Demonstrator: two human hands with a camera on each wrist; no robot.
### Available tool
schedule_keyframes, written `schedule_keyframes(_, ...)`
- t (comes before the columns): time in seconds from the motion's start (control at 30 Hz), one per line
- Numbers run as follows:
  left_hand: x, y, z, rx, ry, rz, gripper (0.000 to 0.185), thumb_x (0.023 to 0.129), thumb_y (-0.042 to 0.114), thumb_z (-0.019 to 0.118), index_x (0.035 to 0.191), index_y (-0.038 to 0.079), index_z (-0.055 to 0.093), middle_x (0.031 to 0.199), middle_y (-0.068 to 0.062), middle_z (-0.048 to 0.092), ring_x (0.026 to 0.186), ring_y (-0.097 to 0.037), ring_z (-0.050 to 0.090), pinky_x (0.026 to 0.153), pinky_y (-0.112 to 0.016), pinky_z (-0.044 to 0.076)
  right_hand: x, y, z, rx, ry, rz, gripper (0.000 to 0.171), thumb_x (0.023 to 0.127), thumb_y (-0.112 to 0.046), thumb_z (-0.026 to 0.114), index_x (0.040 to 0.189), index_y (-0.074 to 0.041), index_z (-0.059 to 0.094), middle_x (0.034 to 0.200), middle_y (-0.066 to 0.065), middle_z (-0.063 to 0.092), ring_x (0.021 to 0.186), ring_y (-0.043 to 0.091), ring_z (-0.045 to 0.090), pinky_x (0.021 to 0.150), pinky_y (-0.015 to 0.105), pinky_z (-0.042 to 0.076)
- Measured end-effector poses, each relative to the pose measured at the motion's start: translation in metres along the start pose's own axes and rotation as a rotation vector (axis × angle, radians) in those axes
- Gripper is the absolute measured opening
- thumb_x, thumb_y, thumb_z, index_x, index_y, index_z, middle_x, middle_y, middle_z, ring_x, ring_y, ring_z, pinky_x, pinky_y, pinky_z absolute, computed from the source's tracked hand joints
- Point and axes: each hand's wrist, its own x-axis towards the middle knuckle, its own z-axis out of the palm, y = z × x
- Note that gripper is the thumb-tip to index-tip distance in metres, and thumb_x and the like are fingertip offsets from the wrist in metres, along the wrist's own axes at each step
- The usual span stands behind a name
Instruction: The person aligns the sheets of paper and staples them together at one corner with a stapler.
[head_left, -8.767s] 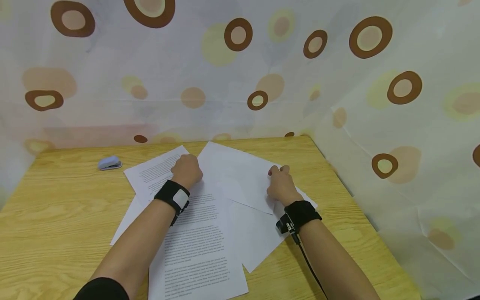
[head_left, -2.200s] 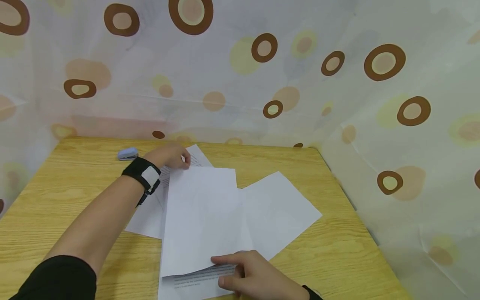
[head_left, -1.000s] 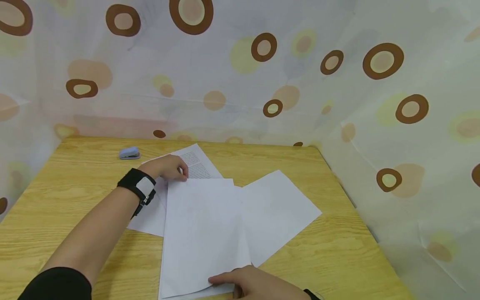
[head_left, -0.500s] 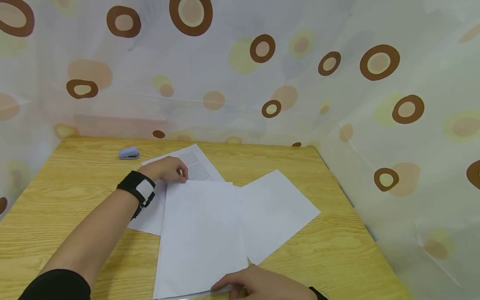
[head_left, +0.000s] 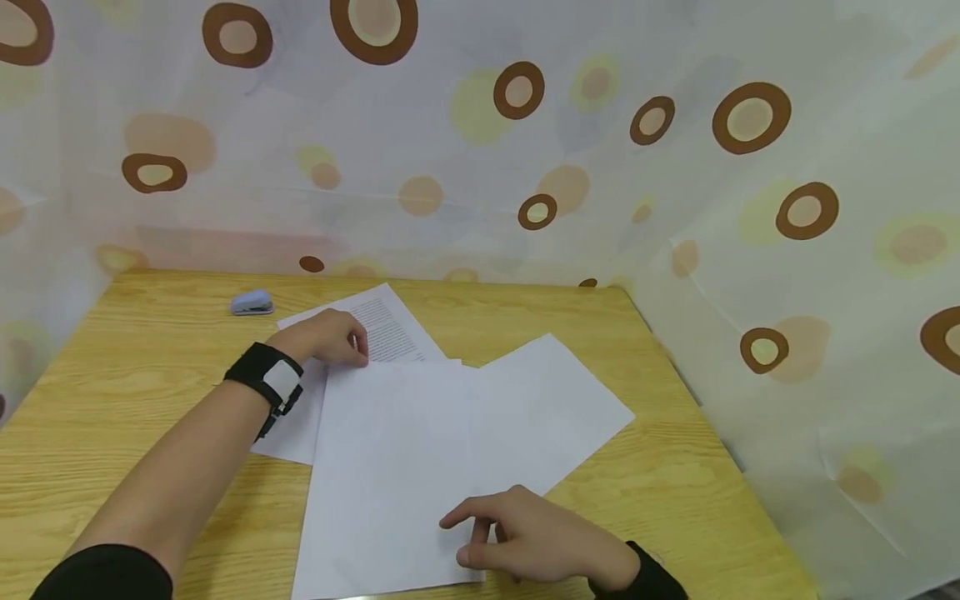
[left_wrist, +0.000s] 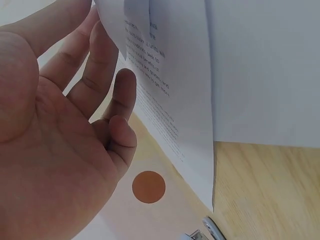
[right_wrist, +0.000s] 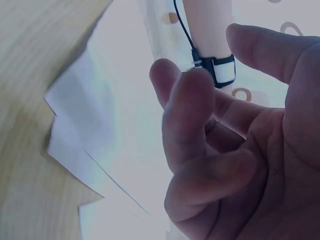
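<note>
Left hand: the left hand [head_left: 326, 340] rests at the far left corner of the blank sheet [head_left: 390, 467]; the left wrist view shows its fingers [left_wrist: 102, 75] loosely bent beside a lifted paper edge, and I cannot tell whether they pinch it
Right hand: the right hand [head_left: 536, 542] lies over the near right part of the blank sheet, fingers loosely curled, index finger pointing left, gripping nothing
Blank sheet: lies flat in the middle of the worktop [head_left: 112, 375], its near edge running out of the bottom of the head view
Printed sheet: the printed sheet [head_left: 386, 329] pokes out beyond the blank sheet's far edge, under the left hand; it carries lines of small black type, too small to read
Second blank sheet: the second blank sheet [head_left: 555, 408] lies turned at an angle to the right, partly under the first, its right corner well short of the worktop's right edge
Paper count: at least three sheets visible; any hidden below cannot be told
Stapler: one small pale blue stapler [head_left: 251, 302] near the far left edge, well apart from the papers; no label legible
Open room: bare wood left of the papers and along the right edge
Surround: a curtain [head_left: 675, 167] with brown rings hangs close behind the far and right edges
</note>
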Motion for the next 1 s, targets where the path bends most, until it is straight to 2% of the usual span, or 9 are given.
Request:
schedule_keyframes(0.17,-0.001,-0.002,0.000,-0.003,0.001,-0.003,0.011,0.096,0.028,0.074,0.095,0.017,0.076,0.096,-0.007,0.067,0.087,-0.022,0.058,0.074,-0.033,0.047,0.001,0.002,-0.008,0.020,0.053,0.010,0.034,0.104,-0.034,0.065,0.132,-0.014,0.069,0.084,-0.017,0.066,0.050,-0.005,0.048,0.060,0.017,0.050)
schedule_keyframes(0.27,0.000,-0.001,0.000,0.001,0.011,-0.012,0.013,0.097,0.029,0.073,0.096,0.017,0.076,0.096,-0.007,0.067,0.086,-0.022,0.058,0.074,-0.033,0.047,0.001,0.004,-0.012,-0.011,0.099,0.007,0.033,0.104,-0.034,0.065,0.129,-0.014,0.070,0.082,-0.016,0.064,0.053,-0.005,0.046,0.061,0.016,0.047)
schedule_keyframes(0.43,0.002,-0.003,0.002,0.005,0.052,-0.020,0.013,0.097,0.030,0.073,0.097,0.017,0.076,0.096,-0.007,0.067,0.088,-0.023,0.059,0.074,-0.034,0.047,0.002,0.007,-0.019,-0.069,0.190,0.006,0.029,0.103,-0.034,0.065,0.122,-0.013,0.072,0.079,-0.014,0.064,0.055,-0.004,0.046,0.059,0.018,0.046)
schedule_keyframes(0.63,0.003,-0.003,0.004,0.022,0.126,-0.010,0.014,0.098,0.030,0.071,0.099,0.016,0.075,0.096,-0.007,0.068,0.089,-0.024,0.059,0.075,-0.035,0.047,0.004,0.012,-0.029,-0.089,0.241,0.070,0.028,0.103,-0.034,0.066,0.119,-0.012,0.073,0.076,-0.012,0.064,0.050,0.000,0.048,0.054,0.022,0.046)
schedule_keyframes(0.77,0.003,0.006,0.005,0.030,0.168,0.005,0.013,0.099,0.029,0.070,0.099,0.016,0.075,0.095,-0.006,0.069,0.089,-0.024,0.059,0.076,-0.036,0.048,0.005,0.015,-0.036,-0.135,0.284,0.112,0.027,0.103,-0.034,0.065,0.115,-0.012,0.074,0.074,-0.011,0.063,0.052,0.001,0.048,0.055,0.023,0.045)
schedule_keyframes(1.0,0.004,0.028,0.010,0.039,0.202,0.023,0.012,0.098,0.028,0.071,0.097,0.016,0.075,0.090,-0.005,0.069,0.087,-0.024,0.059,0.079,-0.038,0.047,0.007,0.019,-0.045,-0.187,0.376,0.144,0.022,0.102,-0.035,0.066,0.106,-0.016,0.077,0.073,-0.011,0.061,0.056,0.004,0.049,0.056,0.024,0.045)
